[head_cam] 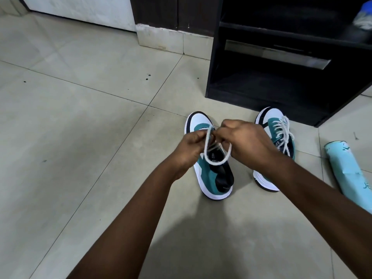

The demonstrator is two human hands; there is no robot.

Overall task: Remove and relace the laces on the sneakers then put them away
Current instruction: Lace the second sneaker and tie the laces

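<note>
We see both hands (pixel 219 137) pinching the white cotton lace (pixel 216 156) directly above the left teal-and-white sneaker (pixel 209 178), toe pointing away.

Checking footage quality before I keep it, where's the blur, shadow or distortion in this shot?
Head view: the wide lens bends the floor tile lines; a soft shadow lies under the arms; the blue object on the shelf is blurred; hands and sneakers are sharp.

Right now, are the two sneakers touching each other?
Apart. The head view shows bare floor between the left sneaker and the right sneaker.
</note>
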